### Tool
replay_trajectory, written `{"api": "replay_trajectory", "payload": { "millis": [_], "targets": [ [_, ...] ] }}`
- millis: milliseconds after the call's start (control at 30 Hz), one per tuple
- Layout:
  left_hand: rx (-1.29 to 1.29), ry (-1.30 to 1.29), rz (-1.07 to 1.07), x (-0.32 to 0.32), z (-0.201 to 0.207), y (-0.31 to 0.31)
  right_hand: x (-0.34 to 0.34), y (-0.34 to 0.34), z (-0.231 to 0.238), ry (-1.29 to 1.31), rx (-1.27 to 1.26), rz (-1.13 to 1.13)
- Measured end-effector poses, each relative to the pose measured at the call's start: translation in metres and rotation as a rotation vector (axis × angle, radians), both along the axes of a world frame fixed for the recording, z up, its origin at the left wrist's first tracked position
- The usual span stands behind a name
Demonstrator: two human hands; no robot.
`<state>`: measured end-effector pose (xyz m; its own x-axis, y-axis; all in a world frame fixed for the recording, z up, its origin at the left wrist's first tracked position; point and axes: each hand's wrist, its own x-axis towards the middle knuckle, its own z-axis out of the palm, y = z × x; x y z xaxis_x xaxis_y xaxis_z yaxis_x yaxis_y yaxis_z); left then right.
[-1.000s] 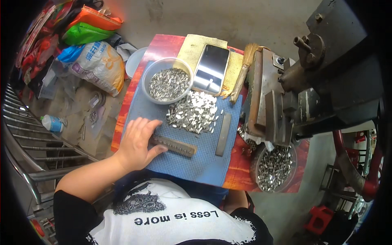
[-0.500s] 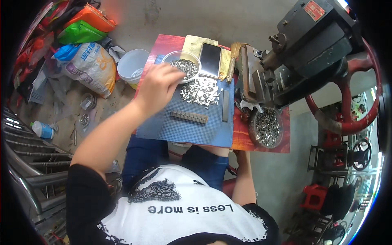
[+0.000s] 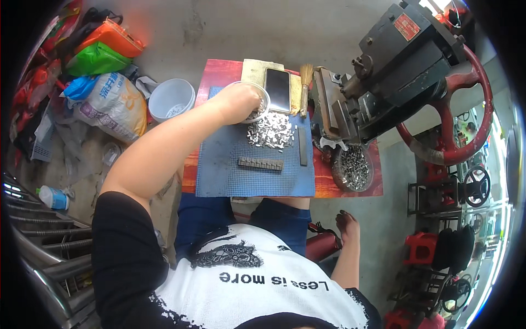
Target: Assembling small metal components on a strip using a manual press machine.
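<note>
My left hand (image 3: 240, 104) reaches over a round clear-rimmed bowl (image 3: 267, 103), its fingers down among small metal pieces and mostly hidden, so their grip does not show. Just below the bowl, a loose pile of short shiny metal pieces (image 3: 270, 131) lies on a blue textured mat (image 3: 224, 178). Nearer to me on that mat is a notched metal block (image 3: 260, 164), with a flat dark bar (image 3: 302, 147) to its right. Off the table's near right side, my right hand (image 3: 347, 226) hangs low with darkened, loosely bent fingers and nothing visible in them.
A dark hand press (image 3: 383, 77) with a red handwheel (image 3: 455, 142) stands at the right, beside a clear bowl of metal pieces (image 3: 353, 170). A phone (image 3: 278, 90) and a brush (image 3: 306, 90) lie at the back. A white bucket (image 3: 171, 100) and filled bags (image 3: 112, 107) are left.
My left hand has gone from above the bowl's near edge down into it. My right hand has moved out from under the table edge to the right. The view has shifted slightly.
</note>
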<state>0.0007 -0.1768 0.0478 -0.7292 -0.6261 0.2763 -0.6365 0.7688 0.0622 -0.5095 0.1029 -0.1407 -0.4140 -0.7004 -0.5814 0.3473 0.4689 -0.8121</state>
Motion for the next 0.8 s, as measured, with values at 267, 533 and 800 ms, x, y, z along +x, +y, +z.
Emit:
{"api": "replay_trajectory", "payload": {
  "millis": [267, 533, 800],
  "targets": [
    [-0.062, -0.038, 0.072, 0.029, 0.012, -0.001, 0.077, -0.031, 0.155, 0.031, -0.123, 0.631],
    [-0.146, -0.228, 0.183, 0.007, 0.002, -0.002, 0.193, -0.112, 0.230, 0.190, -0.348, 0.939],
    [0.033, 0.202, 0.260, 0.020, -0.006, 0.008, 0.304, -0.231, 0.224, 0.885, -0.639, 0.948]
  ]
}}
